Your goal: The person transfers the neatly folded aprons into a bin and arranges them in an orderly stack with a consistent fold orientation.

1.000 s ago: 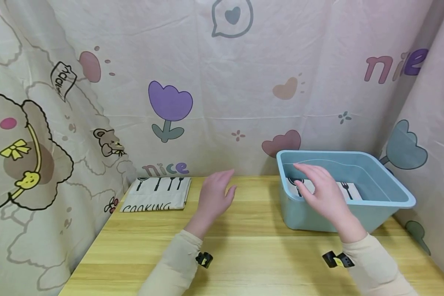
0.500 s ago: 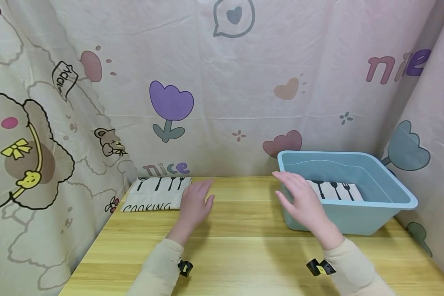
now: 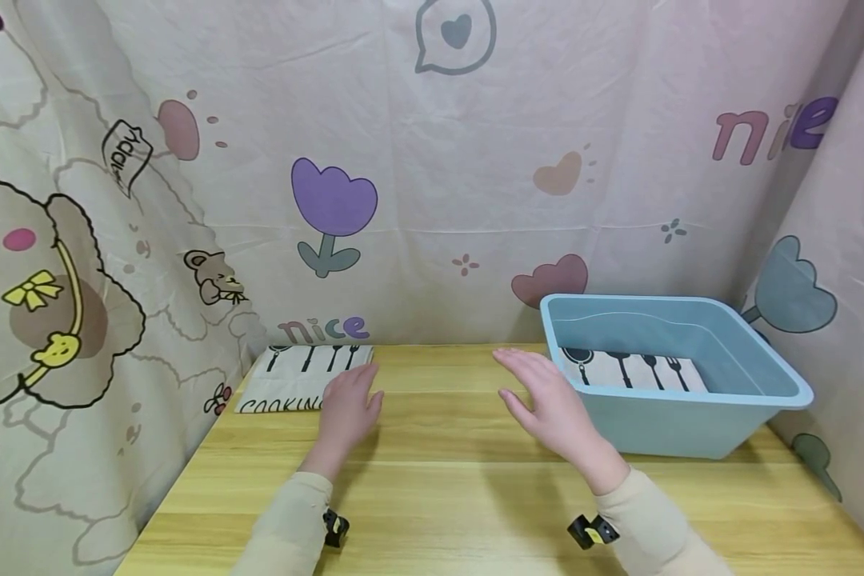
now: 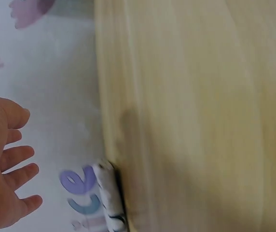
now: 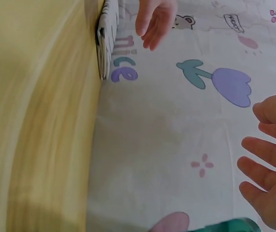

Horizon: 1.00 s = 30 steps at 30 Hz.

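A folded white cloth printed with black utensils and the word COOKING lies at the table's back left. My left hand hovers by its right edge, fingers loosely spread, holding nothing, and hides part of the lettering. In the left wrist view the cloth shows edge-on, beyond the fingertips. My right hand, relaxed and holding nothing, is in the air just left of the blue plastic bin. Inside that bin lies another white cloth with black utensil prints, its lower part hidden by the front wall.
The wooden table runs back to a printed curtain, which also hangs along the left and right sides. The bin occupies the back right, close to the right-hand curtain. Both wrists wear a small black camera.
Both hands have moved left: the left hand towards the folded cloth, the right hand away from over the bin's rim. The cloth in the bin now shows more fully.
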{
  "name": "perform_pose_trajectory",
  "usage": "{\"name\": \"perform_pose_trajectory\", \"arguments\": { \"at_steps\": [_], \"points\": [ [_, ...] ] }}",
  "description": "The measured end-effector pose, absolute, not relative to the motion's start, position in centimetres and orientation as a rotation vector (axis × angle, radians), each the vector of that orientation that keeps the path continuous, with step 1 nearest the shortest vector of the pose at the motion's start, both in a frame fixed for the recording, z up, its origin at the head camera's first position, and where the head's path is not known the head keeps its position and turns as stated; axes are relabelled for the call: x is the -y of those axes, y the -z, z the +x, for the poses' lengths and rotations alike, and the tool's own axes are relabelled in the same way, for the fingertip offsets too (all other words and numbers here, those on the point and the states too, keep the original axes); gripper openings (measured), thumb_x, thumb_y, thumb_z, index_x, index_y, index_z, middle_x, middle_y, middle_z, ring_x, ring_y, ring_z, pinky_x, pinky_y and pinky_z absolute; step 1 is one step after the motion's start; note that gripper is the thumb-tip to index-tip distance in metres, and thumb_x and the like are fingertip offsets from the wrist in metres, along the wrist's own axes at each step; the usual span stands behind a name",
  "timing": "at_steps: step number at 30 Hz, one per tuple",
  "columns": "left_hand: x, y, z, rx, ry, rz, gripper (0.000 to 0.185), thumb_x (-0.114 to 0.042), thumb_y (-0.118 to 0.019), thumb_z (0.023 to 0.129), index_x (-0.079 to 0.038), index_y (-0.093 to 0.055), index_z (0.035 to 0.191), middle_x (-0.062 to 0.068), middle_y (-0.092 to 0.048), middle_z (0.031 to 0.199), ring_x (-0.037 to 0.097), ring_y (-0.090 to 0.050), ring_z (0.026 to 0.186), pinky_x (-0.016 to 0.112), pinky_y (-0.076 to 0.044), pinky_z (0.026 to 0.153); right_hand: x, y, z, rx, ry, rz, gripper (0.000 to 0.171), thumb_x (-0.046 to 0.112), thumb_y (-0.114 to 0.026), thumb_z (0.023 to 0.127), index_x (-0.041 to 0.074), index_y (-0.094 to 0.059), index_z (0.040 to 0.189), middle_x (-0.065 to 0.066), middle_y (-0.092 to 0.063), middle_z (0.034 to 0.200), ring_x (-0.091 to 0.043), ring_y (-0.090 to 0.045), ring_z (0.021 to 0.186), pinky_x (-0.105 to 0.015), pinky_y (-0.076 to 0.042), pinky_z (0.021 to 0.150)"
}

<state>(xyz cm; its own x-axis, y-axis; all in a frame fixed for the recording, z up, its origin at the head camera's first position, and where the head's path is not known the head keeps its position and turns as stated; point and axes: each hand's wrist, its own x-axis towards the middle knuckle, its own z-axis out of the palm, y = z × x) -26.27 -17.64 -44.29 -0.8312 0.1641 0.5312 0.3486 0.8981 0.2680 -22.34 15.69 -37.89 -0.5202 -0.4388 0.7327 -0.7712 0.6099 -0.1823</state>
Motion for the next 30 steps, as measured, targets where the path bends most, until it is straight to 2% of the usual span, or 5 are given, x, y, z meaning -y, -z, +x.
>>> {"name": "perform_pose_trajectory", "arguments": {
  "at_steps": [9, 17, 30],
  "points": [
    [21.4, 45.7, -27.6, 2.686, 0.487, -0.228, 0.05, -0.015, -0.068, 0.09, 0.001, -0.055, 0.135, 0.023, -0.054, 0.138, 0.043, -0.047, 0.126, 0.063, -0.03, 0.106, -14.0, 39.1, -22.6, 2.277, -0.765, 0.903, 0.051, 0.011, -0.072, 0.089, 0.004, -0.056, 0.137, -0.012, -0.061, 0.133, -0.032, -0.054, 0.124, -0.048, -0.043, 0.103],
    [23.5, 46.6, -28.2, 2.731, 0.46, -0.18, 0.049, -0.017, -0.067, 0.091, 0.002, -0.056, 0.135, 0.025, -0.054, 0.137, 0.045, -0.048, 0.124, 0.064, -0.033, 0.102, -12.6, 40.4, -23.2, 2.339, -0.835, 0.847, 0.052, 0.01, -0.075, 0.087, 0.003, -0.057, 0.136, -0.014, -0.062, 0.131, -0.033, -0.055, 0.121, -0.049, -0.043, 0.102],
    [25.0, 47.6, -28.9, 2.843, 0.453, -0.171, 0.044, -0.017, -0.068, 0.091, 0.004, -0.06, 0.129, 0.027, -0.056, 0.133, 0.046, -0.05, 0.123, 0.057, -0.037, 0.104, -10.9, 42.5, -24.9, 2.447, -1.029, 0.734, 0.051, 0.009, -0.072, 0.09, 0.001, -0.055, 0.137, -0.016, -0.062, 0.129, -0.035, -0.056, 0.12, -0.051, -0.043, 0.102]
  ]
}}
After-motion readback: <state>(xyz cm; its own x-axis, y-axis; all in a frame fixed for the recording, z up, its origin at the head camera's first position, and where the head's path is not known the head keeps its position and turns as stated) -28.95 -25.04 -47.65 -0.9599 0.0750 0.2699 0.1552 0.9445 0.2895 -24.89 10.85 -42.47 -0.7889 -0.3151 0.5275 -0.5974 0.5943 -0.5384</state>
